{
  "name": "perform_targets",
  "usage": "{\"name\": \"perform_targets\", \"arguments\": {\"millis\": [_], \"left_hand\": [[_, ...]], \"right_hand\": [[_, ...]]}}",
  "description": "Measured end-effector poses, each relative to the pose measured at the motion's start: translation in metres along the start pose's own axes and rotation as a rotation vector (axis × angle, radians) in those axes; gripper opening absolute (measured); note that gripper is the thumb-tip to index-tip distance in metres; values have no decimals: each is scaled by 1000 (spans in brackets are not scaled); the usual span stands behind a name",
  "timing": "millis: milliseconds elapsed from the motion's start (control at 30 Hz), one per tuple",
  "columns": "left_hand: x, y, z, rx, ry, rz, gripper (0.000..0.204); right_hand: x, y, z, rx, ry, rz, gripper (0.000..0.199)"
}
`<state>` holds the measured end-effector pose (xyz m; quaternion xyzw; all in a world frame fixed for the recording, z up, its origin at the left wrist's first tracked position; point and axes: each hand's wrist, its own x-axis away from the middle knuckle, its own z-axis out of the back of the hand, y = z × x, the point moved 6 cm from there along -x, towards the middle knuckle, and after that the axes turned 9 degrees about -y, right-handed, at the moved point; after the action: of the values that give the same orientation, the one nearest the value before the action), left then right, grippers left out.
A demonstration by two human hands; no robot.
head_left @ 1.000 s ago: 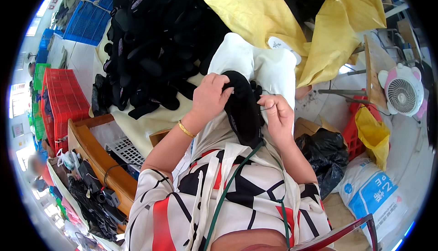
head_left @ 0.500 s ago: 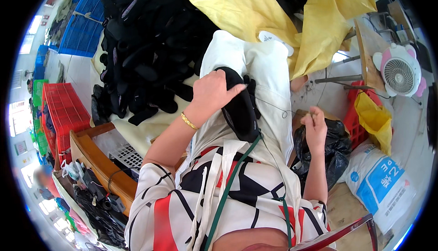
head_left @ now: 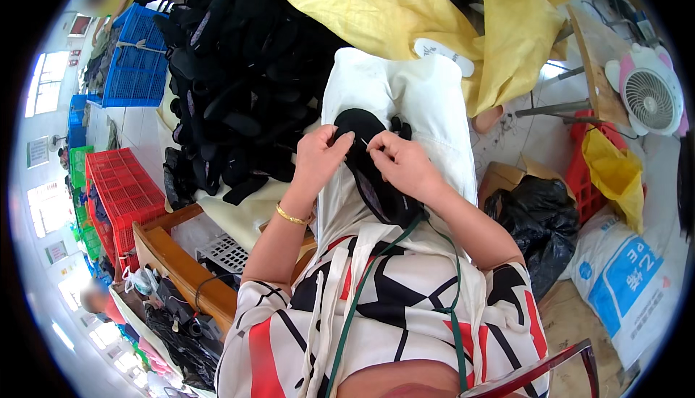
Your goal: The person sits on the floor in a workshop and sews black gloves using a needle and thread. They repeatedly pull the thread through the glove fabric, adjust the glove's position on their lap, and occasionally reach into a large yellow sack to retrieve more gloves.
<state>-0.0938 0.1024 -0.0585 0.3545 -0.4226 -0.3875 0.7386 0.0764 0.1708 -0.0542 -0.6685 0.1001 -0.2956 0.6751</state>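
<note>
A black cloth shoe lies lengthwise over my white-covered lap, its rounded toe pointing away from me. My left hand, with a gold bracelet on the wrist, grips the left edge of the shoe near the toe, thumb on top. Over the toe's right side, my right hand is closed in a pinch. A thin, pale sliver that looks like a needle sticks out at its fingertips, close to the shoe's surface. The thread cannot be made out. Beside the shoe, small black pieces rest on the lap.
A large heap of black shoes lies ahead on the left. Yellow sheeting spreads in front. At left are a red crate, a blue crate and a wooden drawer. A black plastic bag and a fan stand right.
My right hand has come in from far out on the right, where it drew a thread taut, to the shoe's toe. My left hand has shifted to the toe's left edge.
</note>
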Motion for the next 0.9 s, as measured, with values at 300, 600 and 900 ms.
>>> {"name": "perform_targets", "arguments": {"millis": [300,600,900], "left_hand": [[-2,-1,0,-15,-25,15,27],[-5,-4,0,-11,-23,-3,27],[-9,-9,-3,150,-67,130,27]], "right_hand": [[-9,-5,-1,244,16,37,9],[-15,-4,-2,317,-3,96,12],[-12,9,-24,766,93,258,12]]}}
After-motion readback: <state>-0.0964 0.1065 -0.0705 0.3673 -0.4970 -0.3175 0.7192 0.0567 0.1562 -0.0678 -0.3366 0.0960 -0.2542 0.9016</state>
